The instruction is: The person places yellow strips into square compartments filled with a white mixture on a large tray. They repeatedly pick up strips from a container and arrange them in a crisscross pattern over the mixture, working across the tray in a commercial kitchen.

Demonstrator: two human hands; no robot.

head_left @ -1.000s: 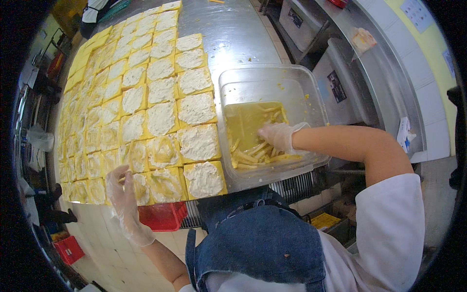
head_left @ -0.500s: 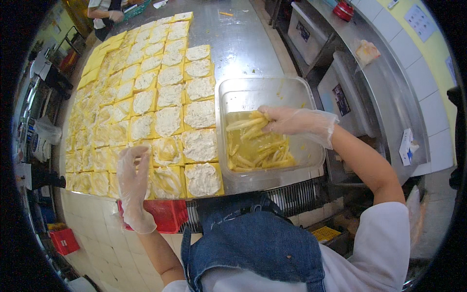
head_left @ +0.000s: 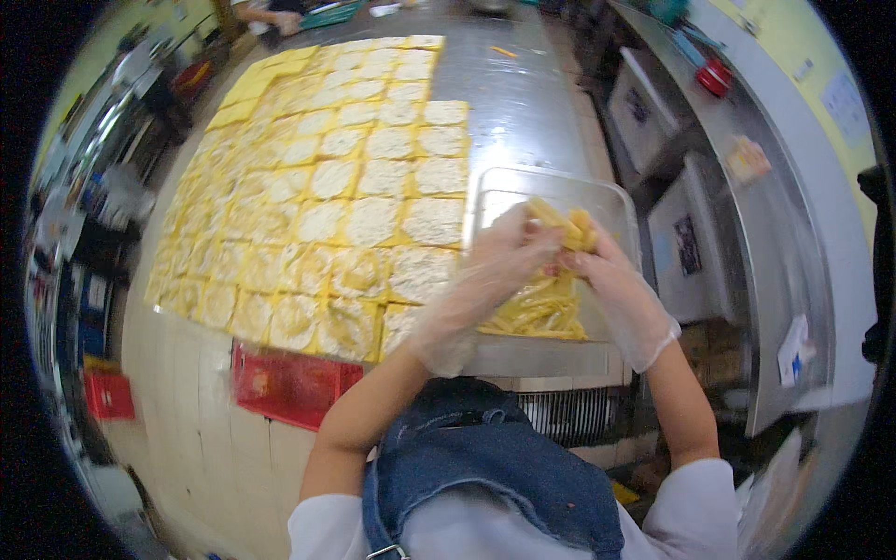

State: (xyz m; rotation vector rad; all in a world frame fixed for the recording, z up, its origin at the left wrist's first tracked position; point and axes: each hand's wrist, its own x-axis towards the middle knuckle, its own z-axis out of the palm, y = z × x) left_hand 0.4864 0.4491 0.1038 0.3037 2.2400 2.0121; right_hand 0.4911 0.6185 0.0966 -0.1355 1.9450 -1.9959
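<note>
Both my hands wear clear plastic gloves and meet over a clear rectangular tub (head_left: 633,210). Between them is a bunch of pale yellow strips (head_left: 577,231), like cut vegetable sticks. My left hand (head_left: 509,250) closes on it from the left, and my right hand (head_left: 611,271) grips it from the right. More wet yellow strips (head_left: 541,315) lie at the near end of the tub, partly hidden by my hands. Left of the tub, rows of square yellow sheets (head_left: 436,222) cover the metal table, most with a white spread; some near ones also carry yellow strips (head_left: 353,327).
The steel table (head_left: 504,93) runs away behind the tub. Plain yellow sheets (head_left: 271,75) sit at the far left, near another person's gloved hand (head_left: 287,21). A red crate (head_left: 289,383) stands below the near edge. Lidded bins (head_left: 695,224) and a steel counter (head_left: 779,224) line the right.
My left hand has come across from above the near sheets to the tub. My right hand has lifted the bunch of strips, and both hands now hold it. The view has shifted.
</note>
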